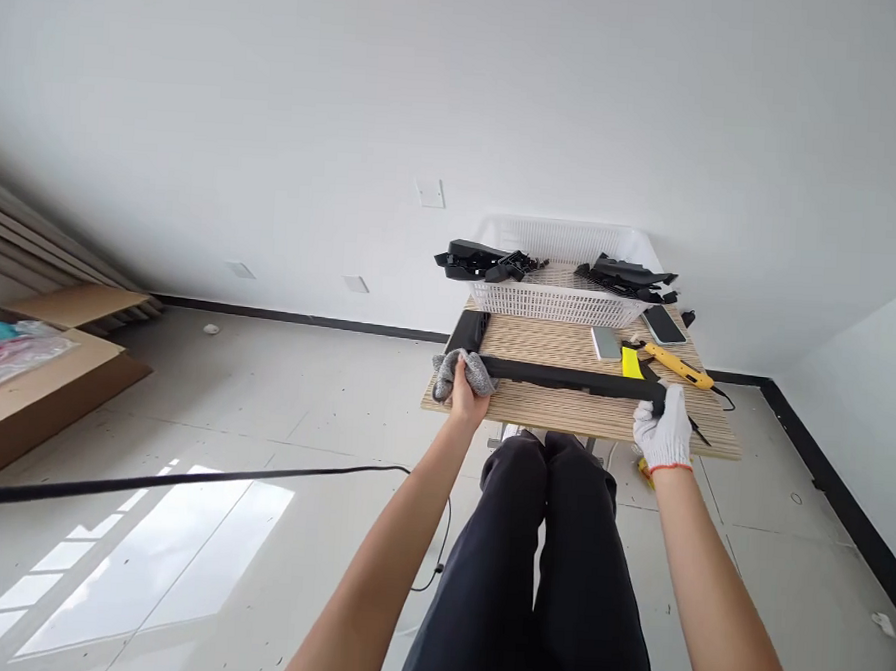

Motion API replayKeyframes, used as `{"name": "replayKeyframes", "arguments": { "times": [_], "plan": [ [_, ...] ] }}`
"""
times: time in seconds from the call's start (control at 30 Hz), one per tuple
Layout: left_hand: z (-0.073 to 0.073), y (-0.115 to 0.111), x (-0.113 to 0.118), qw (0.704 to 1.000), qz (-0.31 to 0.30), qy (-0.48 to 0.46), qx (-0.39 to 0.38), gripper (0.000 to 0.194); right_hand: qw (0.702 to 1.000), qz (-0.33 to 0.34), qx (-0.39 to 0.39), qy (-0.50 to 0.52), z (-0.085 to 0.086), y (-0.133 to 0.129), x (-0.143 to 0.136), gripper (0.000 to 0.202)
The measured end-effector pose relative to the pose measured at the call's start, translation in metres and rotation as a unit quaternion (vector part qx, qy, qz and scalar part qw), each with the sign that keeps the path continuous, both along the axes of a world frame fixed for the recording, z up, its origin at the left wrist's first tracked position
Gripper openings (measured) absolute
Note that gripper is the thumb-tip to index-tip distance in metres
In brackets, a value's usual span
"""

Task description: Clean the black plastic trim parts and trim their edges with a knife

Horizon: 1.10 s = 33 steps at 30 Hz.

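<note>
A long black plastic strip [566, 377] lies crosswise over the wood-slatted table [541, 411]. My left hand [469, 395], bare, is closed on a grey cloth [446, 373] at the strip's left end. At the right end my right hand [666, 432], in a white knit glove with a red cuff edge, grips the strip. Behind the cloth sits a black part [468, 330], perhaps joined to the strip; I cannot tell. Close to my right hand lie a yellow-handled tool with a cord [679, 366] and a bright yellow piece [631, 363].
A white plastic basket [555, 303] at the table's back holds black plastic parts [489, 262]. A phone [665, 325] and a small pale box [606, 344] lie before it. A black cable [260, 474] crosses on the left. An open cardboard box [47, 385] stands far left.
</note>
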State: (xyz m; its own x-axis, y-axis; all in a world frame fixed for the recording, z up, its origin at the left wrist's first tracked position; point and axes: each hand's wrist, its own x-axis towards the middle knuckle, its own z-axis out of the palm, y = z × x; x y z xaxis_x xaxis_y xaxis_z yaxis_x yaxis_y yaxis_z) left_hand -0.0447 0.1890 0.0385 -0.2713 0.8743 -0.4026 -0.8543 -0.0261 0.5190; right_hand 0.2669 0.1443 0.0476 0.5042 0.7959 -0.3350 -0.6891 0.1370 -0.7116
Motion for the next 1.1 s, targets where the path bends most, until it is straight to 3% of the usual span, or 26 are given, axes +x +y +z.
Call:
{"name": "replayKeyframes", "arguments": {
  "times": [0.4,0.67,0.83,1.1],
  "plan": [
    [0.018,0.01,0.018,1.0,-0.01,0.011,0.015,0.022,0.996,-0.032,-0.014,-0.076,0.014,0.01,0.002,0.02],
    [0.005,-0.004,0.007,1.0,-0.029,-0.005,0.0,0.024,0.997,0.023,-0.032,-0.063,-0.005,-0.004,0.012,0.034],
    [-0.004,-0.011,-0.004,0.998,-0.016,-0.038,-0.043,0.029,0.995,0.043,-0.077,-0.052,-0.004,-0.01,0.016,0.045],
    [0.005,0.0,-0.004,0.995,-0.043,-0.034,-0.083,0.027,0.98,0.095,-0.167,-0.059,0.0,-0.013,0.021,0.048]
  ]
}}
